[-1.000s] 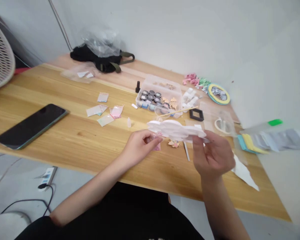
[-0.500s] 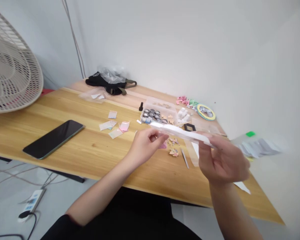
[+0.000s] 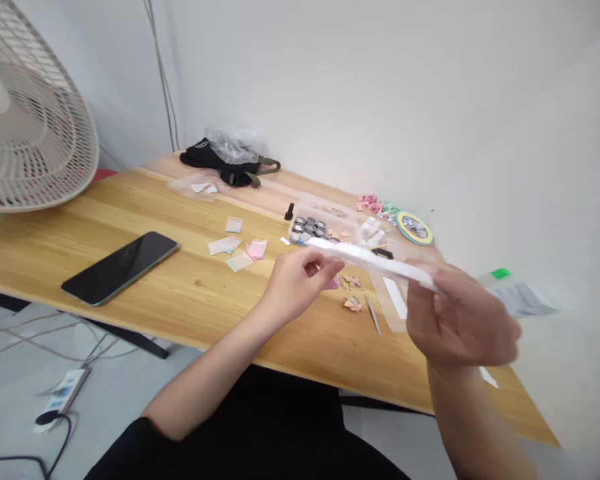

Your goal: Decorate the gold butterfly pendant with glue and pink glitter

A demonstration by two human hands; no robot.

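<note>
A long, thin white strip [image 3: 375, 259], seen nearly edge-on, is held level above the table. My right hand [image 3: 463, 317] pinches its right end between thumb and fingers. At the left end, my left hand [image 3: 297, 280] has its fingers curled against the strip and its thumb below; the exact contact is partly hidden. A small pink piece [image 3: 331, 284] shows under the left thumb; whether it is held cannot be told. Below the strip lie small butterfly-like pieces [image 3: 353, 304] and metal tweezers [image 3: 373, 315]. Beyond my right hand is a clear bag with a green label [image 3: 501, 273].
A clear plastic box [image 3: 325, 205] with round dark-rimmed pieces stands behind the strip. A roll of tape [image 3: 414, 228] lies at the back right. Small clear packets [image 3: 240, 261] and a phone [image 3: 121, 268] lie leftward. A fan [image 3: 35, 113] stands far left.
My view has shifted slightly, so the table items sit a little differently. Both hands keep their hold on the strip, and the right hand appears a little farther right.
</note>
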